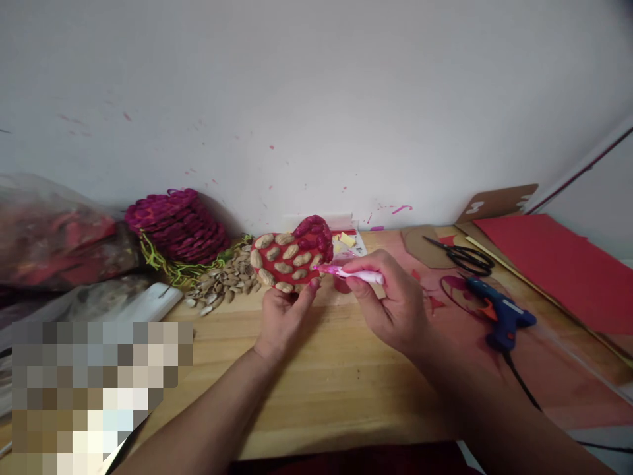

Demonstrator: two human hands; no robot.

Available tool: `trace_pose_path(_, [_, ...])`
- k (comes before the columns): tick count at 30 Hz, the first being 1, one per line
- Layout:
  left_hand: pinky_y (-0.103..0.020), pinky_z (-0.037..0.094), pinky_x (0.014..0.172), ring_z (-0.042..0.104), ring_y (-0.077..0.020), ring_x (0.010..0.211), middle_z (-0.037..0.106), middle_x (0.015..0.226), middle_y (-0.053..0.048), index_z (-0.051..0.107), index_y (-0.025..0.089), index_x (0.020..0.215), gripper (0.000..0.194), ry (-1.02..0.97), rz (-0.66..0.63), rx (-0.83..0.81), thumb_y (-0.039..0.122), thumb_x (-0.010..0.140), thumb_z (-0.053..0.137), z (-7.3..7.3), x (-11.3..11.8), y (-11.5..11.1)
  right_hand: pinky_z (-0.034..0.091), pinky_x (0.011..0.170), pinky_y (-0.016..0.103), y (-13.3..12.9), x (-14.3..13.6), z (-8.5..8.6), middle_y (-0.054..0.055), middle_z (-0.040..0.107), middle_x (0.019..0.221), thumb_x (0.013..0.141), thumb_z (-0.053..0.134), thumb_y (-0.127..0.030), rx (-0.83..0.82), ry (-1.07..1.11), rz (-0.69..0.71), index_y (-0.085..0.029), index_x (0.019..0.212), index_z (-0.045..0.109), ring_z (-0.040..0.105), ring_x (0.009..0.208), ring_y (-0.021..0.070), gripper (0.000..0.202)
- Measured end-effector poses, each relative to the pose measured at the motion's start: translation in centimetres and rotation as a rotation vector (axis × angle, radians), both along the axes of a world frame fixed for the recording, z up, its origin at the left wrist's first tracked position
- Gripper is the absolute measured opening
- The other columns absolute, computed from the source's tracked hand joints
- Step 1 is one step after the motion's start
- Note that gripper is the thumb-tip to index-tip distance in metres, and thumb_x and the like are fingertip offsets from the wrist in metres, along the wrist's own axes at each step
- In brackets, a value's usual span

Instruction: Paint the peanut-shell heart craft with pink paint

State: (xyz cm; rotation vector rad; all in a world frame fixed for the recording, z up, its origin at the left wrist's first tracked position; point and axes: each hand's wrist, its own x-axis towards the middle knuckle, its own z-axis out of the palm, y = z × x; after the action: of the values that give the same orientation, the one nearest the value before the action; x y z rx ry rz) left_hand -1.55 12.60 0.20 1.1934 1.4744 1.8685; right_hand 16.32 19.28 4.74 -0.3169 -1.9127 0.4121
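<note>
Along the back wall, a wooden worktop point(316, 389) carrying, in descending size: red sheet point(558, 264) at far right; crimson shell-covered mound point(178, 224) at left rear; blue glue gun point(499, 320), lying flat with cord trailing toward the near edge; black scissors point(462, 256) behind it; loose pile of pale shells point(222, 284) beside the mound.

Work piece: red heart point(291, 257), held upright just above the worktop at centre, studded with tan shells, its upper right lobe coated dark magenta.

Left hand point(281, 316): fingers curled under the heart's lower edge, thumb pressed to its front rim, gripping from below.

Right hand point(390, 303): fingers closed in a pinch on a white-and-pink brush point(351, 273), tip meeting the heart's right edge.

Handling judgement: colouring the shells goes best with the heart kept steady, the tip worked over one shell at a time, staying off the red gaps, and the supporting thumb kept clear of wet colour.
</note>
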Motion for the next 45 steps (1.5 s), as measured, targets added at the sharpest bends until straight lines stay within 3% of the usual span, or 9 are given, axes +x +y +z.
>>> trace_pose_path(9, [-0.036,0.063,0.082,0.076,-0.0229,0.080,0.085,0.090,-0.009,0.085,0.019,0.086,0.018,0.055,0.023,-0.016,0.036,0.080,0.084,0.08,0.09,0.14,0.057,0.085,0.033,0.35,-0.46,-0.67,0.002,0.075,0.101,0.104,0.061,-0.013,0.090,-0.073,0.026,-0.026,0.116,0.063,0.067,0.094,0.0187,0.018])
trace_pose_path(19, [-0.030,0.059,0.064,0.070,-0.0212,0.070,0.079,0.076,-0.007,0.079,0.019,0.078,0.019,0.080,0.064,-0.059,0.037,0.075,0.082,0.26,0.25,0.09,0.057,0.082,0.035,0.32,-0.55,-0.67,0.003,0.075,0.101,0.103,0.062,-0.012,0.116,-0.088,0.029,-0.026,0.116,0.062,0.069,0.096,0.0198,0.019])
trace_pose_path(31, [-0.032,0.061,0.068,0.075,-0.0260,0.084,0.074,0.069,-0.006,0.074,0.020,0.073,0.021,0.149,0.078,-0.070,0.039,0.076,0.081,0.43,0.21,-0.01,0.057,0.082,0.034,0.56,-0.46,-0.74,0.003,0.076,0.100,0.102,0.062,-0.010,0.137,-0.095,0.019,-0.025,0.115,0.062,0.069,0.096,0.0196,0.019])
trace_pose_path(45, [-0.025,0.050,0.060,0.058,-0.0135,0.061,0.073,0.071,-0.003,0.076,0.018,0.079,0.031,-0.048,0.007,-0.067,0.045,0.071,0.089,0.49,-0.13,0.17,0.057,0.079,0.036,0.67,-0.39,-0.48,0.003,0.077,0.100,0.102,0.061,-0.011,0.141,-0.098,0.037,-0.026,0.114,0.063,0.071,0.094,0.0205,0.019])
